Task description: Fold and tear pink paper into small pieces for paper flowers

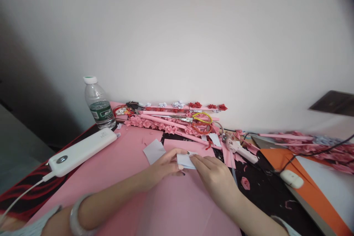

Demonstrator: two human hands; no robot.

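Observation:
Between my two hands is a small folded piece of white paper point(186, 160), raised above the large pink paper sheets point(177, 202). My left hand point(166, 164) pinches its left edge, thumb and fingers on either side. The fingers of my right hand point(212, 173) press on its right end. Just behind my left hand lies a flat square of white paper point(154, 151) on the pink sheet. To the right of my right hand is a small pink paper rose point(245, 183) on the dark mat.
Behind my hands lie pink paper-flower stems point(160, 120), scissors point(203, 118) with yellow and orange handles, and a white glue gun point(242, 150). A water bottle point(101, 108) and a white power bank point(83, 151) are at left. Orange paper point(309, 177) lies at right.

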